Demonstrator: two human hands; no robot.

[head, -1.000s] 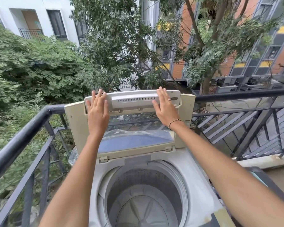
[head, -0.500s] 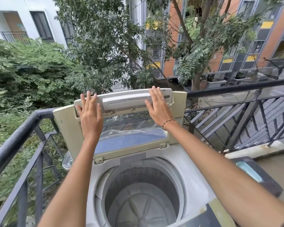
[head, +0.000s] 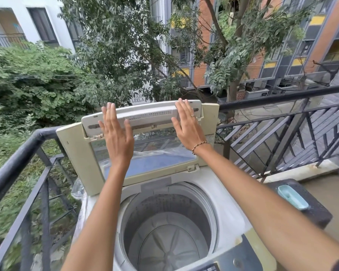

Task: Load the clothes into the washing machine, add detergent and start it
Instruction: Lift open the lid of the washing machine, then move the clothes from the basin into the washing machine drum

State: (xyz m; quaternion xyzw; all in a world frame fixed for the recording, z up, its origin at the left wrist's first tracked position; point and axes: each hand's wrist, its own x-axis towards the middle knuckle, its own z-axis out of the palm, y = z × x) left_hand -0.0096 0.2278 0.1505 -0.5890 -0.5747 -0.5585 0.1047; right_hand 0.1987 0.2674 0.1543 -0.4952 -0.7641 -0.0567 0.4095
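A white top-loading washing machine (head: 226, 194) stands on a balcony, its folding lid (head: 76, 153) raised upright at the back. The round drum (head: 168, 227) lies open below me and holds no clothes. My left hand (head: 115, 132) is spread flat against the lid's folded upper panel on the left. My right hand (head: 186, 124), with a ring and a bead bracelet, rests flat on the same panel on the right. Neither hand grips anything. No clothes or detergent are in view.
A black metal railing (head: 18, 159) runs close behind and to the left of the machine and continues to the right. A dark stand (head: 313, 210) with a light blue dish (head: 293, 196) sits right of the machine. Trees and buildings lie beyond.
The lid has stayed upright with both hands flat on it. My fingers have spread a little and slid lower on the folded panel. The camera has shifted slightly.
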